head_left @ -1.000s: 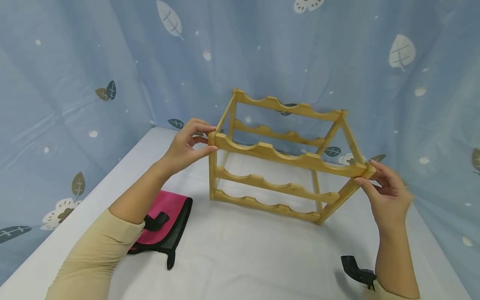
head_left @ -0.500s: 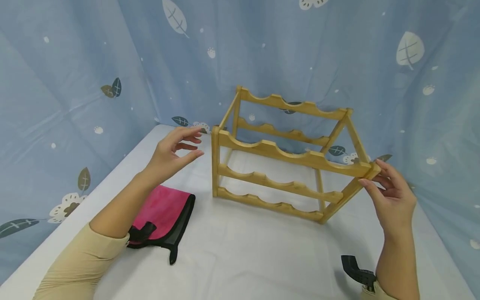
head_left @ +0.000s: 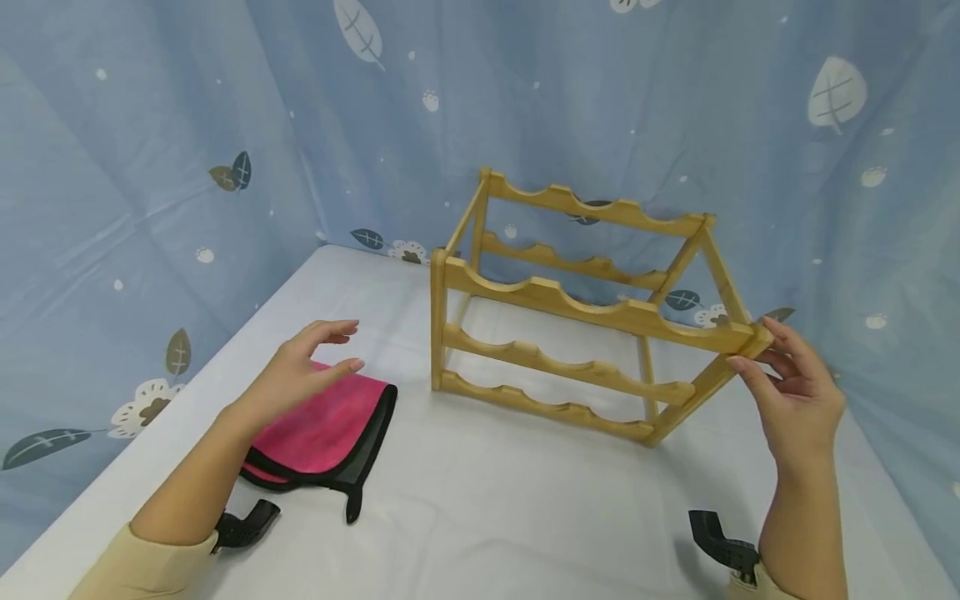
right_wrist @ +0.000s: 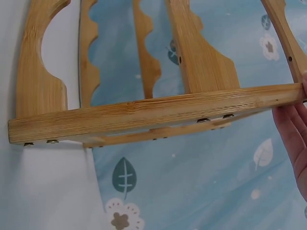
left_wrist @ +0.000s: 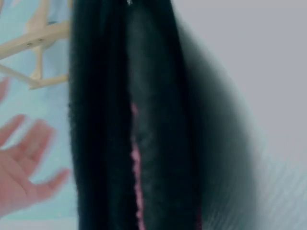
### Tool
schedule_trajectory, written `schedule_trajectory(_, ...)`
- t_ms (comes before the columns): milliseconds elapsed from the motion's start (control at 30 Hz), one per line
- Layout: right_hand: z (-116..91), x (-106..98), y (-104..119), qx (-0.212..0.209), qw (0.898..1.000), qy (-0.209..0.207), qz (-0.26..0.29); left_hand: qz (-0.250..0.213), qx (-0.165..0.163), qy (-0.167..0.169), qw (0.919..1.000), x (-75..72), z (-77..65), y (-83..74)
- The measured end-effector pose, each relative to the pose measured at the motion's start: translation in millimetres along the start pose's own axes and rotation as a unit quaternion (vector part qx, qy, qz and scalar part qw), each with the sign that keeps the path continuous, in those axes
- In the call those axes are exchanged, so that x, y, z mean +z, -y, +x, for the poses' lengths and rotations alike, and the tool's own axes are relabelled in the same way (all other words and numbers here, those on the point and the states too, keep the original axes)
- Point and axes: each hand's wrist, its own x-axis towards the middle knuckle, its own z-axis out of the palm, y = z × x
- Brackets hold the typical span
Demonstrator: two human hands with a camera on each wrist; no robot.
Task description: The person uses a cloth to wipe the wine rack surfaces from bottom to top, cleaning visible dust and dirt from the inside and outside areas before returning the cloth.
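Note:
A light wooden wine rack [head_left: 543, 293] with scalloped rails stands on the white table. My right hand [head_left: 798, 400] grips its upper front right corner between thumb and fingers. The right wrist view shows the rack's end bar [right_wrist: 144, 115] up close, with the fingers [right_wrist: 290, 127] at its far end. My left hand [head_left: 300, 367] holds nothing; thumb and fingers are spread apart over a folded pink cloth [head_left: 330, 425] with black edging and a hanging loop. In the left wrist view the cloth's dark edge [left_wrist: 158, 120] fills the middle, the left hand [left_wrist: 19, 177] beside it.
Black wrist mounts [head_left: 247, 525] jut out from both sleeves above the table. A blue leaf-print curtain [head_left: 405, 150] hangs behind and along both sides of the white tabletop [head_left: 480, 500].
My left hand has let go of the rack's upper left corner and moved down and left to over the pink cloth. The right hand keeps its grip on the rack.

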Motion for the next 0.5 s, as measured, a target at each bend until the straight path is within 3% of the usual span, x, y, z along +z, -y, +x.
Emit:
schedule_trajectory(100,0.2,-0.8,-0.1,0.002,1.0,-0.001,0.004,0.078,-0.063,0.035,0.9943,-1.1,-4.0,5.5)
schedule_trajectory(267,-0.3,-1.0,-0.1,0.008,1.0,-0.006,0.0,0.212,-0.141,0.046,0.9659,-5.6,-5.3,18.5)
schedule_trajectory(500,0.5,-0.7,-0.7,0.006,1.0,-0.004,0.021,0.263,-0.222,0.135,0.9292,-9.6,-10.2,38.5)
